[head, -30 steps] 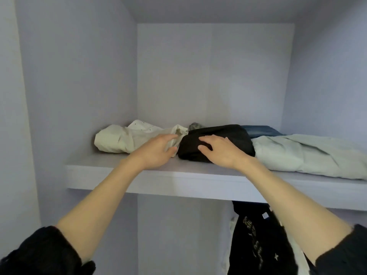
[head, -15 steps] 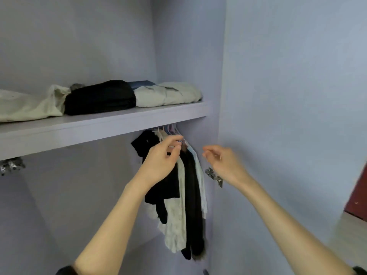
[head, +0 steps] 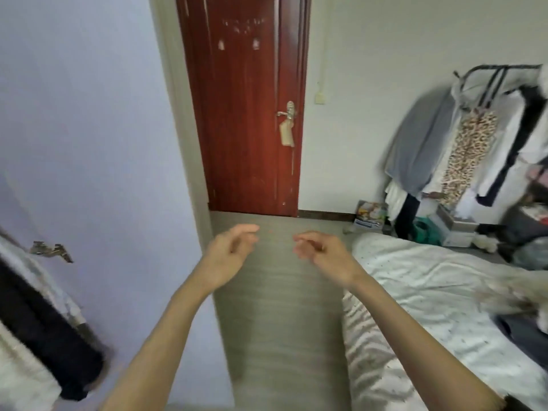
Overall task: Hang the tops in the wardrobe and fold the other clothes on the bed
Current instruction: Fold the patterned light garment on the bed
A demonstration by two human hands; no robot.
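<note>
Both hands, left hand (head: 229,250) and right hand (head: 321,252), hold nothing, each grip loosely apart. They float over bare floor (head: 278,321) between the wardrobe door (head: 98,161) and the bed (head: 421,295) edge

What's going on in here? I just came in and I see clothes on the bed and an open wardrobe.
A person is sorting laundry by hand. Right now both hands are empty: the left hand and right hand hover, loosely curled, over the floor between wardrobe and bed. Hung tops show at the left edge by the wardrobe door. A blurred pile of clothes lies on the bed at the right, apparently not yet folded.
</note>
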